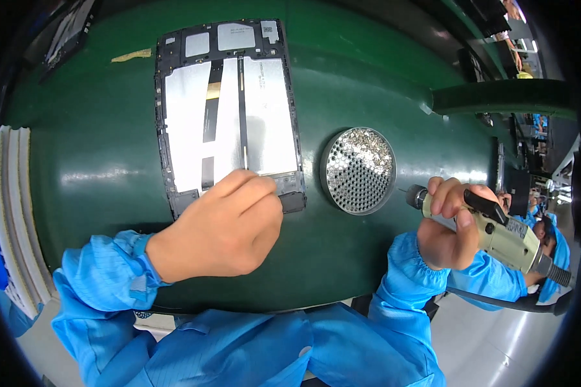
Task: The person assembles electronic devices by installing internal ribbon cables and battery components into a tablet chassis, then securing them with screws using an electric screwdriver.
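A tablet chassis (274, 122) with a black frame and silver back plate lies on the green work mat, with dark flat cables running down its middle. My left hand (223, 226) rests over its near edge, fingers pinched together beside the end of the narrow cable. What those fingers hold, if anything, is hidden. To the right, my right hand (455, 226) is wrapped round a pale green electric screwdriver (503, 244), its thin bit pointing left. Between the hands stands a round metal screw tray (325, 164) with a perforated plate, small shiny screws heaped at its far side.
A yellowish strip (132, 56) lies beyond the chassis at left. Stacked white and tan boards (16, 213) stand at the left edge, and another dark panel (71, 35) at the far left. A dark green bar (497, 98) juts in at right. Other people in blue (552, 251) sit farther right.
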`<state>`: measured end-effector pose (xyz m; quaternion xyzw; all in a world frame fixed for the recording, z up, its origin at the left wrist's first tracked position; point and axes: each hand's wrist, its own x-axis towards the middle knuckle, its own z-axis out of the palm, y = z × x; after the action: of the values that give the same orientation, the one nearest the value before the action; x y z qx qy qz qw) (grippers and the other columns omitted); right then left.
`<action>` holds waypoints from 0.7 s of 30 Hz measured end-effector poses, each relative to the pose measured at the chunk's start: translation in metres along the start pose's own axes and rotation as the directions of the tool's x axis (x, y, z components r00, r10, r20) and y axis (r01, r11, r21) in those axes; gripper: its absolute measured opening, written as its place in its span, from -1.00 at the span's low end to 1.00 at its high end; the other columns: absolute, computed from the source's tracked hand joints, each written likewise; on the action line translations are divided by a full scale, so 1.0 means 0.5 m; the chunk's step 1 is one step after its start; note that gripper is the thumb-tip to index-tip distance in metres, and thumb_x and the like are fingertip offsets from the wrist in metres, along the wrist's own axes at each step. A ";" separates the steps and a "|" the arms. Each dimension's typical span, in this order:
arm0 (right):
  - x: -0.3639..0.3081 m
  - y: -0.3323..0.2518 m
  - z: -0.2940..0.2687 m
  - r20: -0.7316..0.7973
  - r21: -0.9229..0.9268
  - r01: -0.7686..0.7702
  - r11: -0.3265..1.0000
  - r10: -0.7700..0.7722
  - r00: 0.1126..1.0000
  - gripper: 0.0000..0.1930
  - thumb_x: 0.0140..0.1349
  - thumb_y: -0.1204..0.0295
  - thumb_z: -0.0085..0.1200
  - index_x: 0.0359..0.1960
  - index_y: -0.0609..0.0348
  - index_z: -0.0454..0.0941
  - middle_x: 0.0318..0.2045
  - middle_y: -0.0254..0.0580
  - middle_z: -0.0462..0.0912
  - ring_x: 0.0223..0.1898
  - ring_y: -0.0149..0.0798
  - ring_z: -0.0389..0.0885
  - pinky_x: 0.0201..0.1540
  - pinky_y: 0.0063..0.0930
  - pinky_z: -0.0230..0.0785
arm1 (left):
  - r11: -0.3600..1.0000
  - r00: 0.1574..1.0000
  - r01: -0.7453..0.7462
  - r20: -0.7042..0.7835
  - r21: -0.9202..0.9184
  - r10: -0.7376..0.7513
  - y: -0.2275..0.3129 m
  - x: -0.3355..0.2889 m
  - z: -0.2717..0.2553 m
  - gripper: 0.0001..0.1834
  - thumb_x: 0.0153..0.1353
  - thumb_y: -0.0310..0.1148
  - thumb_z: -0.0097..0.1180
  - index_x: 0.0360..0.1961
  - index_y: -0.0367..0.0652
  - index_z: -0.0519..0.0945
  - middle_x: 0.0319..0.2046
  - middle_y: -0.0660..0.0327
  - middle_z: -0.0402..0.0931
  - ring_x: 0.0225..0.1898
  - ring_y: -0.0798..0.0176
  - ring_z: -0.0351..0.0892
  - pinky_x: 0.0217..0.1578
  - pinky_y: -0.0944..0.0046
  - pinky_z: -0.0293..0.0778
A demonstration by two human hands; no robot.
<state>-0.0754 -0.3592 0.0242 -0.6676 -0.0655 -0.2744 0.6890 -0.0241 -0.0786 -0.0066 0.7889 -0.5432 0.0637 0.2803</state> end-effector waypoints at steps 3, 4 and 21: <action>0.002 -0.013 0.035 0.077 0.041 0.018 0.999 -0.021 0.997 -0.61 0.07 0.43 0.04 -0.02 0.21 0.36 -0.63 -0.19 0.39 -0.57 -0.26 0.38 -0.38 -0.24 0.25 | 0.997 0.999 0.010 -0.041 -0.072 -0.013 -0.004 -0.003 0.016 -0.78 -0.19 -0.52 0.20 -0.45 -0.42 0.53 -0.40 0.07 0.38 -0.23 0.05 0.44 -0.22 0.12 0.44; 0.002 -0.015 0.047 0.112 0.065 0.017 0.998 -0.025 0.993 -0.60 0.08 0.42 0.04 -0.01 0.21 0.36 -0.63 -0.19 0.40 -0.57 -0.26 0.39 -0.36 -0.22 0.25 | 0.996 0.992 0.034 -0.116 -0.086 -0.044 -0.004 -0.003 0.023 -0.81 -0.24 -0.52 0.15 -0.52 -0.41 0.52 -0.46 0.10 0.35 -0.27 0.08 0.42 -0.26 0.17 0.42; -0.015 -0.028 0.150 0.198 0.166 -0.072 0.983 0.039 0.980 -0.59 0.05 0.42 0.08 -0.03 0.18 0.32 -0.62 -0.19 0.43 -0.58 -0.24 0.42 -0.38 -0.22 0.28 | 0.960 0.982 0.130 -0.102 -0.247 -0.159 -0.013 0.003 0.026 -0.78 -0.18 -0.58 0.27 -0.43 -0.38 0.55 -0.40 0.08 0.38 -0.27 0.06 0.44 -0.26 0.13 0.41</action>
<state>-0.0676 -0.2849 0.0409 -0.6305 -0.1369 -0.1820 0.7420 -0.0204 -0.0850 -0.0191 0.7815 -0.4698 0.0248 0.4098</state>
